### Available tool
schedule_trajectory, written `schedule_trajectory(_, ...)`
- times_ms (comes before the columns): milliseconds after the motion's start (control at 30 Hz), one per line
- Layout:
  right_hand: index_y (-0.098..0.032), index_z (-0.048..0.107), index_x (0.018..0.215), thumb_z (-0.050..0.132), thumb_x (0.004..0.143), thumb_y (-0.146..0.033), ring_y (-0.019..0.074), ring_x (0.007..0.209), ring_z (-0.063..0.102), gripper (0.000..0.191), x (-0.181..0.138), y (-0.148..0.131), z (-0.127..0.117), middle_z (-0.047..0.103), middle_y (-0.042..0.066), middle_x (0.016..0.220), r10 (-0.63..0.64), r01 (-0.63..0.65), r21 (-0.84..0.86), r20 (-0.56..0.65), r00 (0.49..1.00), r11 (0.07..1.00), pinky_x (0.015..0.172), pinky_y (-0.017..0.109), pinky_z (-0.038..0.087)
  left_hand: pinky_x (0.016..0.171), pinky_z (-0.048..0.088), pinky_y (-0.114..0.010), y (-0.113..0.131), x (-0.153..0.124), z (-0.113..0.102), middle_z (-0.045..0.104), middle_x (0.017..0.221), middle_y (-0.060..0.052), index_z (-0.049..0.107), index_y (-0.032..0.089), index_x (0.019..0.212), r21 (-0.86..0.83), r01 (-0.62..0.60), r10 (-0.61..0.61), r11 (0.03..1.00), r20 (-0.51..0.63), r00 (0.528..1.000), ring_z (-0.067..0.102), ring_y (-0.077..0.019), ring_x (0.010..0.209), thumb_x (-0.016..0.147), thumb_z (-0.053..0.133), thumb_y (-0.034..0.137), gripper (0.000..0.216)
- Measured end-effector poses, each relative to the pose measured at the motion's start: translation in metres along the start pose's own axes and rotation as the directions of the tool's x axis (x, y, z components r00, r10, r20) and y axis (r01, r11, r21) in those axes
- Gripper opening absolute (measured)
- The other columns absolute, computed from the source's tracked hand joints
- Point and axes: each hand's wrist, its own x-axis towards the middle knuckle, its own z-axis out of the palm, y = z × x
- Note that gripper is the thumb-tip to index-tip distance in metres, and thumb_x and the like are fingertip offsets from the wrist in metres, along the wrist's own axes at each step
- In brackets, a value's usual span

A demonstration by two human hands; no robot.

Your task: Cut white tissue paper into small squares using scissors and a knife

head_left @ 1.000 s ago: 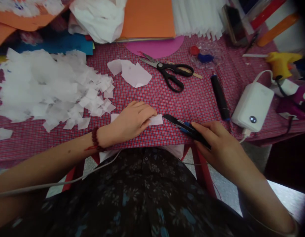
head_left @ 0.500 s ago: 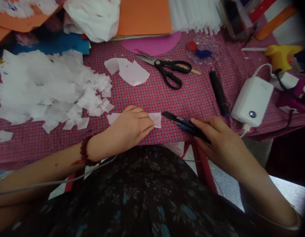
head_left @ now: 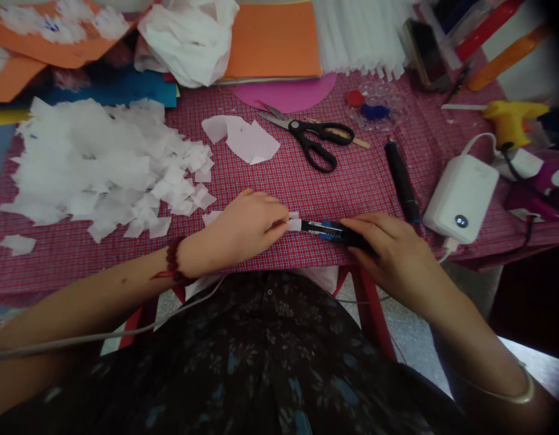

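Note:
My right hand [head_left: 383, 248] is closed round a black and blue utility knife [head_left: 329, 231], held low over the table's front part with its blade pointing left. My left hand [head_left: 247, 226] pinches a strip of white paper [head_left: 294, 225] between thumb and fingers. One end of the strip sticks out right of the fingertips and looks folded. The blade's tip meets this end; whether it lies inside the fold I cannot tell. The strip's other end shows left of my left hand, its middle hidden under the fingers. Black-handled scissors [head_left: 316, 128] lie behind, beside a larger paper scrap [head_left: 252, 142].
A heap of cut white paper pieces [head_left: 93, 163] covers the left of the checked tablecloth [head_left: 243, 181]. On the right are a black pen-like tool [head_left: 401, 181], a white power bank [head_left: 460, 193] and a yellow glue gun [head_left: 510, 121]. Orange sheets [head_left: 274, 42] lie at the back.
My right hand has brought the knife slightly left and levelled it, so the blade now meets the paper. My left fingers have lifted and folded the strip's right end.

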Motion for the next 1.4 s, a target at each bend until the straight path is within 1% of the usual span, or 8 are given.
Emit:
schedule_trajectory(167,-0.020,0.058,0.135,0.055,0.094,-0.015,0.0311,0.108,0.065,0.042,0.002,0.001,0.001,0.066,0.014,0.122,-0.039,0.039,-0.017,0.028,0.999,0.999,0.096,0.053,0.054,0.074,0.041,-0.035,0.000,0.007,-0.002,0.069,0.082,-0.005,0.065,0.017,0.080,0.033,0.014,-0.015,0.999,0.017,1.000,0.061,-0.0193,0.077,0.096,0.049,0.023,0.023)
schedule_trajectory(300,-0.017,0.059,0.135,0.056,0.094,-0.016,0.0304,0.107,0.064,0.040,0.002,0.003,0.002,0.066,0.014,0.120,-0.041,0.041,-0.006,0.035,0.999,0.999,0.095,0.051,0.055,0.081,0.042,-0.041,-0.003,0.008,-0.006,0.069,0.090,-0.009,0.066,0.015,0.088,0.175,0.053,-0.043,0.983,-0.062,0.997,0.062,-0.0253,0.088,0.096,0.048,0.026,0.023)
schedule_trajectory(367,-0.017,0.059,0.135,0.056,0.094,-0.016,0.0301,0.108,0.064,0.041,0.004,0.004,0.002,0.065,0.014,0.120,-0.036,0.036,0.008,0.036,0.999,0.999,0.096,0.051,0.055,0.082,0.042,-0.042,-0.005,0.009,-0.009,0.068,0.090,-0.009,0.066,0.015,0.086,0.195,0.071,-0.059,0.978,-0.064,0.996,0.062,-0.0259,0.089,0.097,0.047,0.026,0.024)
schedule_trajectory(600,-0.020,0.059,0.133,0.056,0.094,-0.015,0.0290,0.107,0.065,0.040,0.010,0.006,0.001,0.066,0.012,0.119,-0.052,0.051,0.032,0.035,0.998,0.998,0.096,0.049,0.054,0.075,0.041,-0.035,-0.012,0.021,-0.012,0.066,0.080,-0.006,0.066,0.015,0.079,0.027,0.026,-0.026,0.999,-0.008,1.000,0.058,-0.0195,0.078,0.098,0.044,0.028,0.032)
schedule_trajectory(800,-0.017,0.060,0.132,0.057,0.094,-0.014,0.0290,0.106,0.064,0.039,0.010,0.007,0.001,0.066,0.014,0.118,-0.070,0.069,0.035,0.034,0.997,0.997,0.094,0.049,0.055,0.068,0.039,-0.030,-0.023,0.039,-0.012,0.067,0.076,-0.003,0.069,0.017,0.076,-0.170,0.039,-0.026,0.985,0.078,0.997,0.057,-0.0160,0.072,0.086,0.058,0.027,0.018)
schedule_trajectory(1000,-0.014,0.060,0.132,0.058,0.094,-0.014,0.0292,0.104,0.064,0.037,0.009,0.009,0.002,0.066,0.015,0.117,-0.090,0.090,0.025,0.018,0.996,0.996,0.093,0.049,0.055,0.064,0.034,-0.029,-0.025,0.049,-0.009,0.064,0.076,-0.002,0.063,0.017,0.071,-0.113,0.019,-0.007,0.993,0.105,0.994,0.054,-0.0154,0.071,0.082,0.066,0.028,0.016)
schedule_trajectory(1167,-0.016,0.059,0.135,0.059,0.094,-0.016,0.0296,0.105,0.064,0.041,0.006,0.010,0.002,0.064,0.014,0.117,-0.095,0.092,0.059,0.040,0.995,0.994,0.093,0.049,0.055,0.066,0.033,-0.029,-0.026,0.050,-0.005,0.062,0.074,-0.001,0.057,0.017,0.069,-0.102,-0.032,0.039,0.994,0.070,0.997,0.053,-0.0153,0.071,0.083,0.067,0.026,0.019)
schedule_trajectory(1400,-0.015,0.056,0.135,0.057,0.096,-0.017,0.0307,0.104,0.064,0.039,-0.015,0.001,0.002,0.063,0.016,0.117,-0.058,0.056,0.084,0.020,0.998,0.995,0.090,0.050,0.056,0.065,0.034,-0.030,-0.031,0.048,0.001,0.063,0.076,-0.002,0.058,0.018,0.071,-0.084,-0.051,0.053,0.995,0.023,0.998,0.054,-0.0165,0.073,0.084,0.065,0.028,0.018)
